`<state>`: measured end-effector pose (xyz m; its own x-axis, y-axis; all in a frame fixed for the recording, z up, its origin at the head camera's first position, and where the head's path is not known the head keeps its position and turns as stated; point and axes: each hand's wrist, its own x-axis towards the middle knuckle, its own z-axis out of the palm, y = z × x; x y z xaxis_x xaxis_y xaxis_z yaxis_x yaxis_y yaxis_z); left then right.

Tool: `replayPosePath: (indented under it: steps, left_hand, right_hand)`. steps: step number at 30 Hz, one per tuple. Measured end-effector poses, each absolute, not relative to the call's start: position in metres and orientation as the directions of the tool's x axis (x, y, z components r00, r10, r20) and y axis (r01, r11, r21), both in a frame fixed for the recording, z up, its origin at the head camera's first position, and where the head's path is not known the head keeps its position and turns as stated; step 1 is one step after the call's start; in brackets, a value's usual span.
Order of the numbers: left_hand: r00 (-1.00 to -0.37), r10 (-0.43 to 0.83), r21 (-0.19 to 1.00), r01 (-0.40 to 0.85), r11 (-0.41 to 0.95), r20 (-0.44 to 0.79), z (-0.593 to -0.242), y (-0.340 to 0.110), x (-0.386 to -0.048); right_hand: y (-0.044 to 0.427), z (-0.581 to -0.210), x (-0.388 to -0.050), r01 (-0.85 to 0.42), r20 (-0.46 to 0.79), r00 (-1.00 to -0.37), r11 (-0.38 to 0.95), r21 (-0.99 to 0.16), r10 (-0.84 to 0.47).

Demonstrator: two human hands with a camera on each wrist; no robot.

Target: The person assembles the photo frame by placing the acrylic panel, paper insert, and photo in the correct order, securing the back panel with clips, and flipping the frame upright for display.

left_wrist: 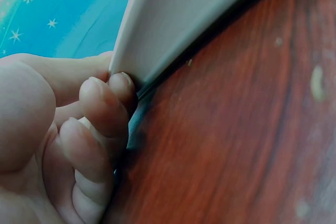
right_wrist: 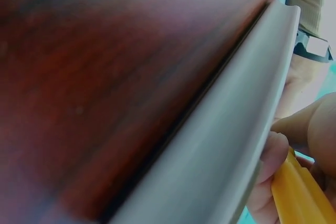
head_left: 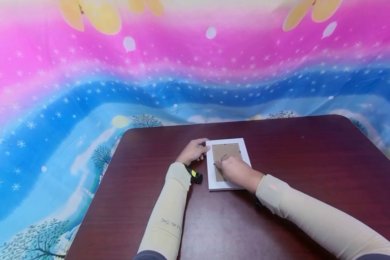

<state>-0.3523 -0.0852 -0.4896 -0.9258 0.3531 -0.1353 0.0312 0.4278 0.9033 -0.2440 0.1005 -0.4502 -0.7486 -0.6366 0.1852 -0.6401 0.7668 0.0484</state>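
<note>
A white picture frame [head_left: 225, 185] lies on the table with its brown backing board [head_left: 221, 176] facing up. Small dark tabs [head_left: 240, 152] show along the board's edges. My left hand [head_left: 193, 151] grips the frame's upper left side, with the thumb on the rim; in the left wrist view its other fingers [left_wrist: 100, 103] curl against the frame's side [left_wrist: 173, 19]. Over the backing board, my right hand [head_left: 235, 169] has its fingers bent around a yellow piece [right_wrist: 299, 192], seen in the right wrist view. It looks like a tool handle; its working end is hidden.
A dark red wooden table [head_left: 299, 159] extends around the frame. Behind it hangs a pink and blue patterned cloth [head_left: 195, 79]. A black wrist device [head_left: 195, 175] with a yellow mark sits at the left wrist, near the frame's left edge.
</note>
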Motion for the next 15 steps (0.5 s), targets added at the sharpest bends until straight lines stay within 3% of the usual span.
replayPosePath:
  steps: [6,15]
  left_hand:
    - [-0.922,0.368,0.908,0.045,0.417,-0.123,-0.4881,-0.084,-0.3519]
    - [-0.923,0.363,0.909,0.038,0.416,-0.127,-0.4895,-0.085,-0.3522]
  right_hand:
    - [0.1073,-0.4472,-0.245,-0.619,0.2,-0.781,0.775,-0.125,-0.592]
    - [0.1095,-0.4477,-0.2463,-0.629,0.221,-0.773,0.762,-0.155,-0.594]
